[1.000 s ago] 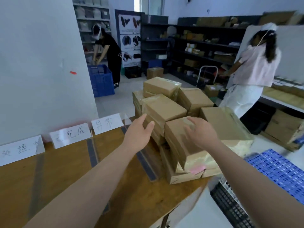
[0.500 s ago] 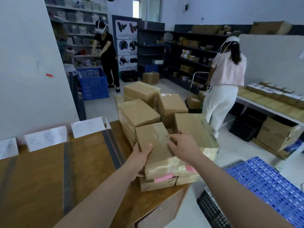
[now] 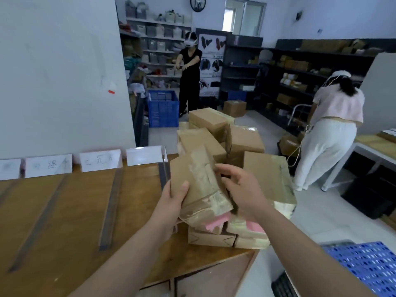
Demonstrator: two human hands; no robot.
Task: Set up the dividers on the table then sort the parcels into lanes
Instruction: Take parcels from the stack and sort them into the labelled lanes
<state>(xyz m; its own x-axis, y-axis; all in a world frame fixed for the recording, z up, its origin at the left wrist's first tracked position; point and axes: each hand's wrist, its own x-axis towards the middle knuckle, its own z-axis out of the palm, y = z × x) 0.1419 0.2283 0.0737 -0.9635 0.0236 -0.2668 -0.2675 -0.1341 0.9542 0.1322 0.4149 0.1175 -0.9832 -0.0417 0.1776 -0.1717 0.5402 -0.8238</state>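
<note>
Right end of the brown wooden counter (image 3: 75, 211): pile of brown cardboard parcels (image 3: 244, 140), stacked loosely, several bound in clear tape.

Change in the last second: both hands were spread and reaching for the nearest top box. Half a second ago they closed on its sides while it lay flat. Now that tape-wrapped brown cardboard parcel (image 3: 195, 179) is tipped up, with its far end raised and its near end low, and it is coming off the stack.

Left hand (image 3: 173, 202) grips the parcel's near left side, thumb over the top face. Right hand (image 3: 242, 189) holds the right side, fingers curled over the upper edge. The grip is two-handed, with nothing pinched. A pink label (image 3: 215, 222) shows at the parcel's near end, and a second pink patch shows on the box beneath.

Dark strips (image 3: 111, 206) run front to back across the counter. White handwritten label cards (image 3: 100, 160) stand along the back edge, roughly one per lane. The writing is too blurred to read.

Reading: the dividers look to be in place, so setup seems finished and sorting is starting with this box. Every parcel I can see remains in the pile. The lift is mid-way, and the neighbouring boxes sit crooked and could slide when this one clears. The target lane is unknown, though the pink label may decide it.
</note>
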